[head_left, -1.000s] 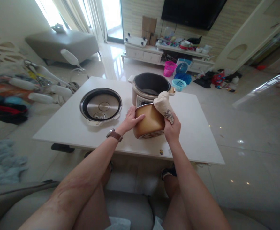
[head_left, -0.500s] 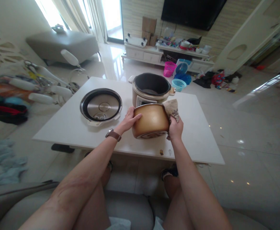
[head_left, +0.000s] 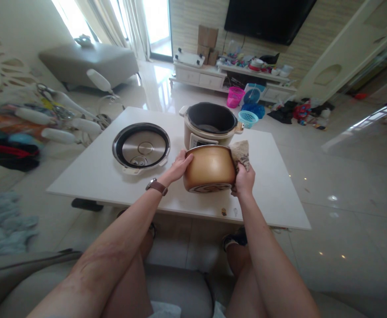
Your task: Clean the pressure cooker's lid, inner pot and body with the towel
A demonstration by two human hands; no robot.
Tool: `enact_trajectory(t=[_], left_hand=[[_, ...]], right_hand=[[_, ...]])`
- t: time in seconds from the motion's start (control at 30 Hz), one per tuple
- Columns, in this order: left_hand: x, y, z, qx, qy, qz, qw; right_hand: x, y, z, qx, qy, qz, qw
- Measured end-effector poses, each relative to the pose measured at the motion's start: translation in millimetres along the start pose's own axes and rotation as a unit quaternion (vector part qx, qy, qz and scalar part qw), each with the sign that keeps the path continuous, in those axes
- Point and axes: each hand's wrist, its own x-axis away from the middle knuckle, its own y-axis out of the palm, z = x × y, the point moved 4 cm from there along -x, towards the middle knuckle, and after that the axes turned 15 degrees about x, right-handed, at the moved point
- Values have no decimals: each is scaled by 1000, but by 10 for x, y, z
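Observation:
A gold-coloured inner pot [head_left: 209, 168] is tilted above the white table [head_left: 147, 187], its dark-patterned underside turned partly toward me. My left hand [head_left: 179, 167] grips its left side near the rim, thumb on the outer wall. At the pot's right side my right hand [head_left: 245, 179] is closed around a beige, patterned cloth [head_left: 240, 153], pressed against the wall. Just behind the pot stands the body of an electric pressure cooker [head_left: 193, 132] with a dark, open cavity. Its round lid [head_left: 143, 148] lies to the left with the metal inside facing up.
Two small objects, one a brownish piece [head_left: 224, 212], lie at the table's front edge. Beyond the table are a pink basket [head_left: 234, 97], a light blue basket [head_left: 248, 118] and a low white cabinet [head_left: 198, 75]. White-padded metal equipment [head_left: 61, 135] stands at the left.
My right hand and the cloth have shifted very slightly along the pot's right side. The pot has levelled a little, and the whole view has moved slightly.

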Motion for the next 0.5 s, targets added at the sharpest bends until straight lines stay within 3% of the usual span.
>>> enact_trajectory(t=[0.33,0.5], left_hand=[[-7,52,-57,-27,-45,-55,997],[2,35,-74,-33,-20,-85,996]], right_hand=[[-25,-29,10,-2,-6,16,1000],[-37,-37,20,9,-15,22,1000]])
